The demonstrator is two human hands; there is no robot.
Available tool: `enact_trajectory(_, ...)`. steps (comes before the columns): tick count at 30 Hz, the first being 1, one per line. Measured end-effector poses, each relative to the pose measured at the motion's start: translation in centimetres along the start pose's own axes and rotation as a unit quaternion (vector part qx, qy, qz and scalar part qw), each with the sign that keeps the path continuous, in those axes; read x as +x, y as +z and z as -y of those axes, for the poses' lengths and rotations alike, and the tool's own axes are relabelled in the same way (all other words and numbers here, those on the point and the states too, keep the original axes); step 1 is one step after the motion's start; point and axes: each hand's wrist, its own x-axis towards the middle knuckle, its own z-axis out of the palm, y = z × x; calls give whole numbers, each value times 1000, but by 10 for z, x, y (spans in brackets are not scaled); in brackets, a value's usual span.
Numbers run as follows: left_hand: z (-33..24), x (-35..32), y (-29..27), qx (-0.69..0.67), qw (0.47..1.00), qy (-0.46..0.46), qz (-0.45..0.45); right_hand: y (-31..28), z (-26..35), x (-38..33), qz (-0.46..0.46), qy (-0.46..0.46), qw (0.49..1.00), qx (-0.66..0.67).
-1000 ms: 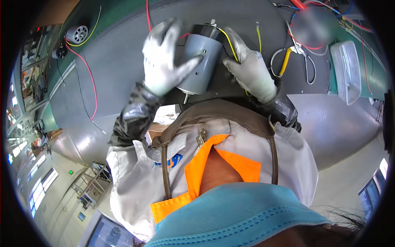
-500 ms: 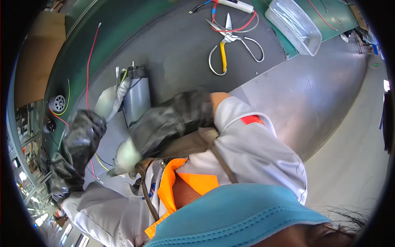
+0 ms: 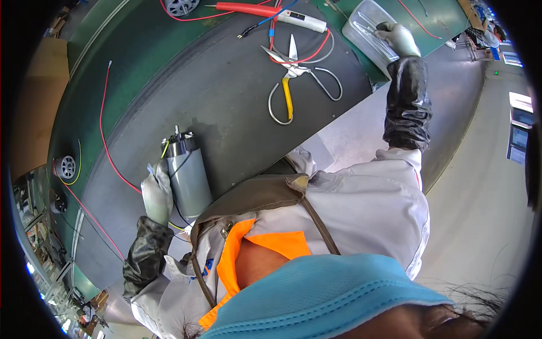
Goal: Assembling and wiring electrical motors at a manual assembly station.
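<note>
A grey cylindrical motor [image 3: 191, 183] with a black top and a metal shaft stands on the dark bench mat in front of me. My gloved left hand [image 3: 157, 195] is at its left side, fingers closed around the motor's thin wires. A yellow-green wire [image 3: 165, 149] runs from the motor's top into that hand. Away to the right, my gloved right hand [image 3: 400, 39] reaches over a clear plastic tray [image 3: 353, 34] of thin white strips [image 3: 368, 27]. Its thumb and fingers are pinched together among the strips; whether one is between them cannot be made out.
Large scissors [image 3: 293, 70] with one yellow-wrapped handle lie open beyond the motor. Above them is a red and white pen-like tool [image 3: 299, 20] with cables. A red wire [image 3: 105, 130] lies on the left, near a round slotted metal part [image 3: 65, 167]. A cardboard box [image 3: 42, 107] stands far left.
My right arm has swung from across my body out to the tray at the far right. My left hand has come lower beside the motor. The whole view has shifted somewhat.
</note>
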Motion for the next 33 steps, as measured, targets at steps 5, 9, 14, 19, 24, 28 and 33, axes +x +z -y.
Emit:
enact_trajectory(5,-23,18,-44,56,994,43,81,17,-1,65,50,-86,985,-140)
enact_trajectory(9,-44,57,-117,296,879,321,191,1,-78,97,60,-195,968,-145)
enact_trajectory(14,-49,49,-135,431,848,236,197,-26,-9,49,-134,-14,983,126)
enact_trajectory(19,-62,64,-103,71,903,-192,378,-33,122,-60,-142,-126,896,401)
enact_trajectory(24,-33,86,-94,-129,852,-256,438,56,221,-134,172,-98,771,605)
enact_trajectory(28,-42,121,-117,-257,673,-295,628,102,314,-200,357,-71,634,683)
enact_trajectory(33,-83,97,-142,-208,756,-248,569,161,321,-213,117,-536,746,379)
